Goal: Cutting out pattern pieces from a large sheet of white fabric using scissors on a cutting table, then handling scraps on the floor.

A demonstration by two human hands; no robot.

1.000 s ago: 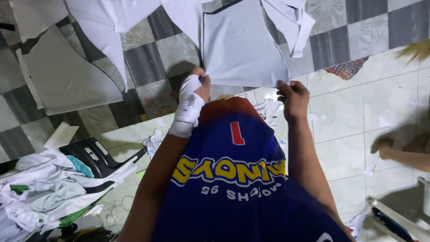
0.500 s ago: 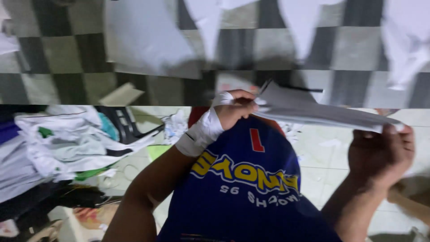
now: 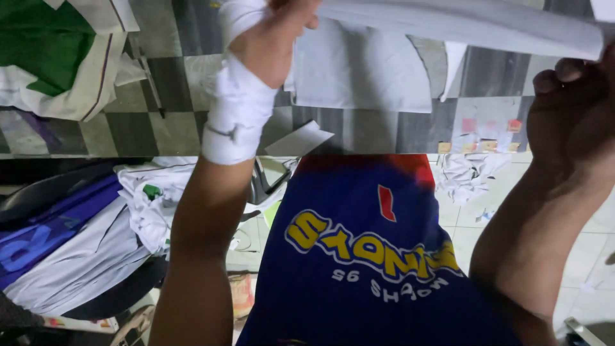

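The white fabric piece (image 3: 461, 25) stretches across the top of the view, held up in the air between the two hands. It looks light, thin and limp: it sags and folds between the holds, so it is best held by its edges or corners, one on each side, to keep it spread.

The left hand (image 3: 275, 32), with a white bandage (image 3: 237, 115) around the wrist, is closed on the left end of the piece; its fingertips run out of view above. The right hand (image 3: 573, 112) is curled closed around the right end, fingers pinched over the edge.

Below both hands hangs the blue jersey (image 3: 365, 256). Down to the left of the left hand lies a pile of clothes (image 3: 96, 243), and behind the hands more cut white pieces (image 3: 365, 70) lie on the checkered floor (image 3: 128, 134).
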